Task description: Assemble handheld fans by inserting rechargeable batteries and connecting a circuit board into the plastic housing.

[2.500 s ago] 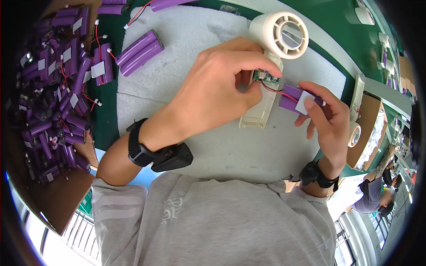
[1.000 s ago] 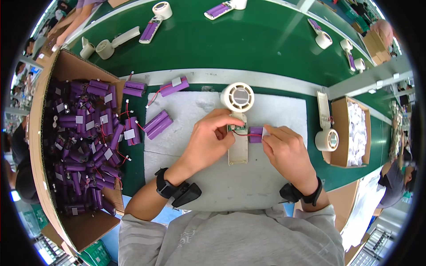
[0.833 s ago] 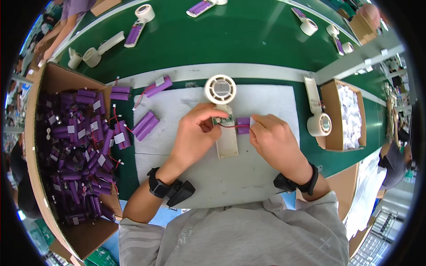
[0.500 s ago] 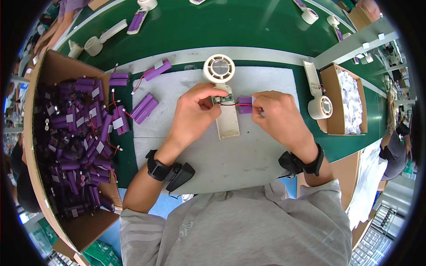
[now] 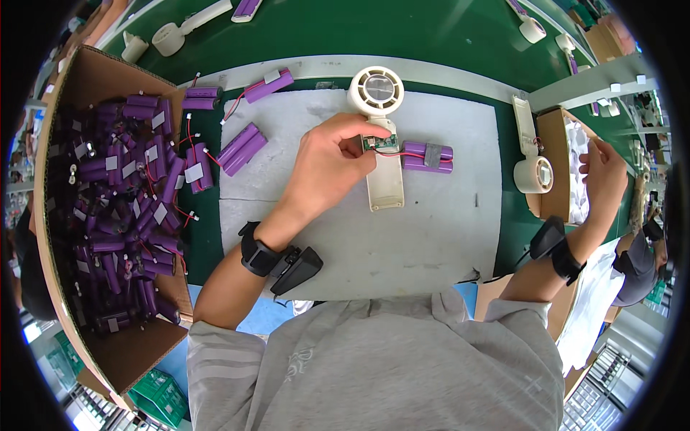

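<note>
A cream handheld fan [image 5: 386, 183] lies on the grey mat, its round head away from me and its handle open. My left hand [image 5: 327, 169] has thumb and forefinger closed on the small green circuit board [image 5: 379, 142] in the handle. Red and black wires run from the board to a purple battery pack [image 5: 431, 164], which lies right of the fan with a grey patch on it. My right hand [image 5: 606, 176] is at the small cardboard box [image 5: 552, 154] of white pieces [image 5: 577, 183], fingers apart and reaching over its side. I see nothing held in it.
A large carton [image 5: 162, 359] full of purple battery packs stands at left. Several loose packs [image 5: 242, 149] lie by the mat [image 5: 323, 244]. Another open fan [image 5: 533, 174] sits beside the small box. More fan parts [image 5: 169, 39] lie on the green surface beyond a pale rail [image 5: 302, 68].
My right hand has let go of the battery pack's end and moved right to the small box. The left hand stays on the circuit board. The whole view has shifted slightly.
</note>
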`<state>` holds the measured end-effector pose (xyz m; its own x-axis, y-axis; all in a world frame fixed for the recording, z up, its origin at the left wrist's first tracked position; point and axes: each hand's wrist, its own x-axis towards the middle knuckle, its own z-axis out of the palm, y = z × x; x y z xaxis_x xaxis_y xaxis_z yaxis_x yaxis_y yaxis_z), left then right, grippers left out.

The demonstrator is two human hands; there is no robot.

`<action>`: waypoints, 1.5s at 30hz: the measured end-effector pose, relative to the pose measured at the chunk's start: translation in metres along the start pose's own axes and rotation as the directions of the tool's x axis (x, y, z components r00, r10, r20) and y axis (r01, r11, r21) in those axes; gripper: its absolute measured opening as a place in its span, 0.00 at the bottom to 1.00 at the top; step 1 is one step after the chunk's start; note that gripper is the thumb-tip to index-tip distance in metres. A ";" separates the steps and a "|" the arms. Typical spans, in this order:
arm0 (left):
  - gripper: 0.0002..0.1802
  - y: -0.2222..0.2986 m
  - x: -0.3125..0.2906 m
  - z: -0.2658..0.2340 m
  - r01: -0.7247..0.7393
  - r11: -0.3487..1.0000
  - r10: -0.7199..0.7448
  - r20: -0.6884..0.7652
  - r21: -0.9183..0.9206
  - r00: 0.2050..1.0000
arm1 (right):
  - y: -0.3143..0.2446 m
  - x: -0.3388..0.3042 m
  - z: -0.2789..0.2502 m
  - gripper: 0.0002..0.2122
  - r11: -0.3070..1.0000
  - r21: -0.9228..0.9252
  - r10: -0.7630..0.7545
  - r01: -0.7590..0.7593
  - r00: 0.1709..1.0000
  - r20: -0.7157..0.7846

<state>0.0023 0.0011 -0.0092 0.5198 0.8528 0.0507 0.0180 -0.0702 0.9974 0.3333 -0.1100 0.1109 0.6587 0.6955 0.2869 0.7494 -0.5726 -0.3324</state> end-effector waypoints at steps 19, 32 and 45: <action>0.17 0.009 0.000 -0.008 -0.156 0.940 0.147 0.052 0.304 0.988 | -0.094 -0.076 0.079 0.31 0.639 0.645 -0.612 -0.420 0.231 0.757; 0.19 0.006 -0.002 -0.009 -0.269 0.852 0.253 0.095 0.449 0.963 | -0.081 -0.090 0.090 0.39 0.441 0.566 -0.769 -0.696 0.032 0.639; 0.19 0.009 -0.002 -0.009 -0.290 0.824 0.264 0.121 0.487 0.957 | -0.098 -0.107 0.093 0.31 0.379 0.806 -0.909 0.455 0.347 0.231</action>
<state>-0.0060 0.0031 -0.0001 0.6058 0.7345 0.3060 0.2806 -0.5570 0.7817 0.1831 -0.0881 0.0288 -0.4683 0.8620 0.1939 0.5297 0.4496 -0.7192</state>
